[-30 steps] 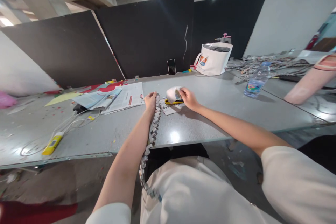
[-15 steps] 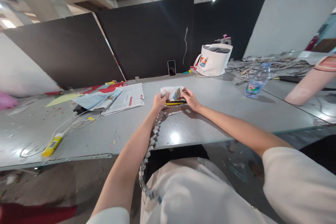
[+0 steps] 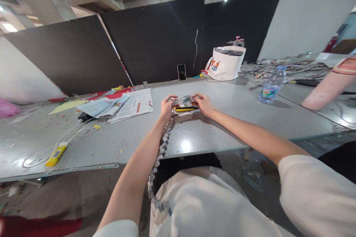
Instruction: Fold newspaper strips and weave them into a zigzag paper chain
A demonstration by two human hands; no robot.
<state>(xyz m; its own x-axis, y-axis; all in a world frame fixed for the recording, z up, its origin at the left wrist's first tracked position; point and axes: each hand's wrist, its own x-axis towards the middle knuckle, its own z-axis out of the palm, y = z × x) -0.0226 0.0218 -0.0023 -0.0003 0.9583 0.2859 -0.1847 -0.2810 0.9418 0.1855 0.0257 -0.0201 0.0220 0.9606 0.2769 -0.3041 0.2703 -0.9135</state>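
Gray tabletop (image 3: 230, 100) below, left hand (image 3: 167, 107) and right hand (image 3: 203, 105) pinch paper (image 3: 183, 100).

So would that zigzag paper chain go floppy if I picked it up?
Probably bendy: the zigzag paper chain curves down past the table. It's likely light for its length, since it looks like folded paper pieces. It may not roll, as its sides look jagged.

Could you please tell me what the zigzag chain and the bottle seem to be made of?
The zigzag chain looks like folded, mostly matte paper, given its flat, interlocked links. The bottle is probably clear, shiny plastic, as its walls are see-through.
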